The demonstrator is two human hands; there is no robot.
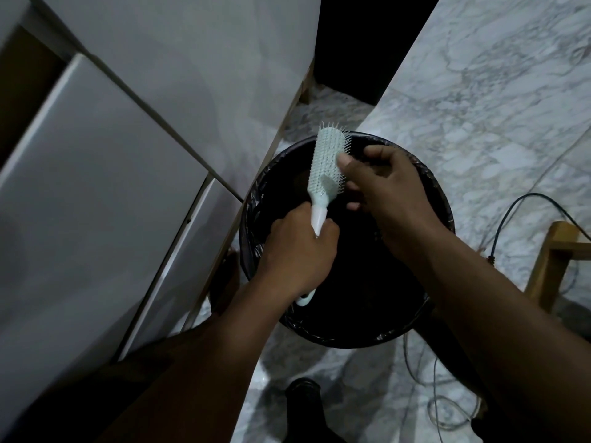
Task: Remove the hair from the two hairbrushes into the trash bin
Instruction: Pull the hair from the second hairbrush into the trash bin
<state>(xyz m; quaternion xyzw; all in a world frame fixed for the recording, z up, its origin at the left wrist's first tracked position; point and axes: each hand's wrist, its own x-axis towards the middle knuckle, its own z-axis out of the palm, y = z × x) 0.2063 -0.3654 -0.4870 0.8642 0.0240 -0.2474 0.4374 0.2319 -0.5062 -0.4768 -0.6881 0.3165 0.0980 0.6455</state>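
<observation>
A pale green hairbrush [326, 161] with a white handle stands upright over the round trash bin [428, 187], which is lined with a black bag. My left hand [297, 251] is shut around the handle. My right hand [380, 183] is at the brush's bristle side, thumb and fingers pinched against the bristles; whether hair sits between them is too dark to tell. Only one hairbrush is in view.
White cabinet panels [105, 174] stand close on the left of the bin. The marble floor [479, 100] runs right, with a black cable [527, 199] and thin wires trailing. A wooden furniture leg [550, 260] stands at the right. A dark shoe [303, 398] is below.
</observation>
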